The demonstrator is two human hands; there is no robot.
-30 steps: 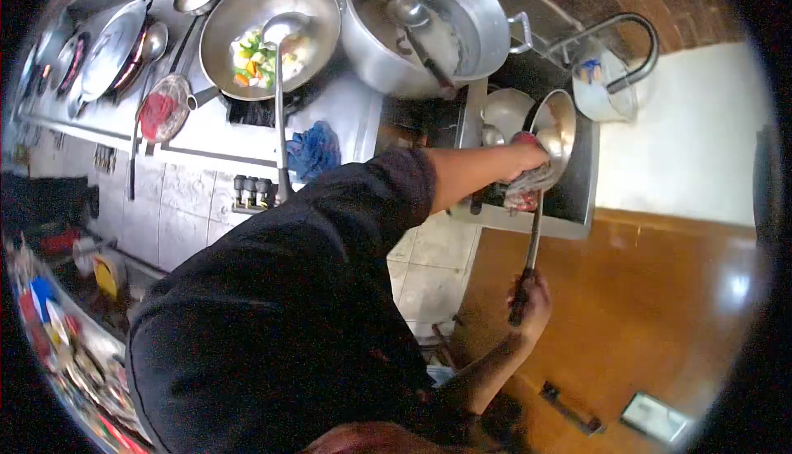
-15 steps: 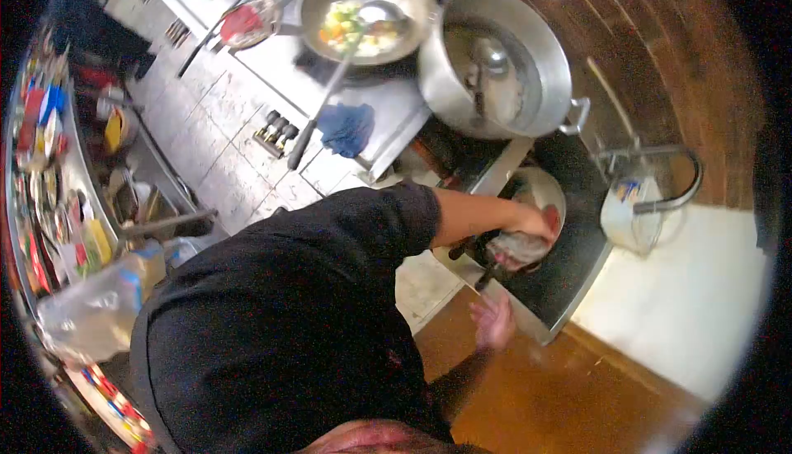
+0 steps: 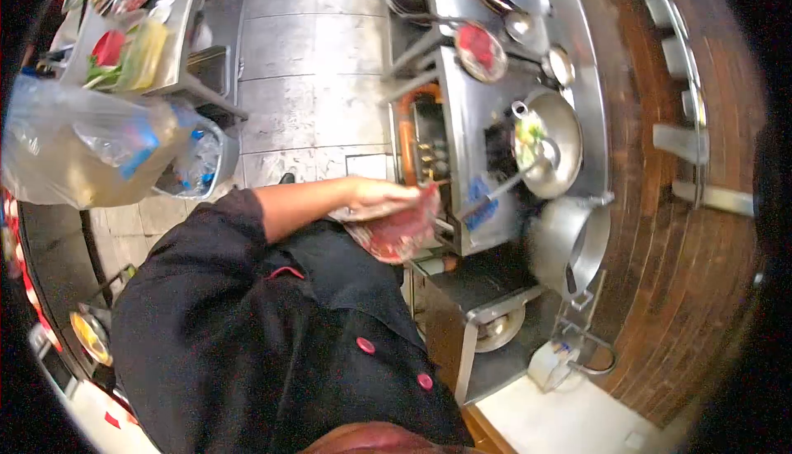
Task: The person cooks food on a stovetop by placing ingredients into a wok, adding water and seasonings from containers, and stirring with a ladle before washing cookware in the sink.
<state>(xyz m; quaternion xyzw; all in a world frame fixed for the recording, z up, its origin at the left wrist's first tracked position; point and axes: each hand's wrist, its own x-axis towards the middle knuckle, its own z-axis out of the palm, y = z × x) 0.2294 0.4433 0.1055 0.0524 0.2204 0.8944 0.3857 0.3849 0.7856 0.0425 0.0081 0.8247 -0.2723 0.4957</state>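
Observation:
My left hand (image 3: 375, 196) reaches across my dark jacket from the left and is closed on a flat red piece with a pale mottled edge (image 3: 392, 233). Blur keeps me from telling whether it is a plate or a slab of meat. It hangs just in front of my body, short of the steel counter (image 3: 462, 116). My right hand does not show. Beyond the held piece, a wok (image 3: 565, 145) contains chopped vegetables (image 3: 526, 134) and a long-handled ladle (image 3: 516, 180). A blue cloth (image 3: 481, 204) lies beside the ladle's handle.
A large pot (image 3: 549, 244) stands near the wok. Farther along the counter is an oval plate with red contents (image 3: 480, 51). A metal bowl (image 3: 501, 330) rests in the low basin near the tap (image 3: 598, 355). On my left are a plastic bag (image 3: 82, 149) and a bin (image 3: 216, 153).
The view has swung left toward the aisle. My left hand has come away from the basin with the red piece, closer to my body. My right hand has left the picture.

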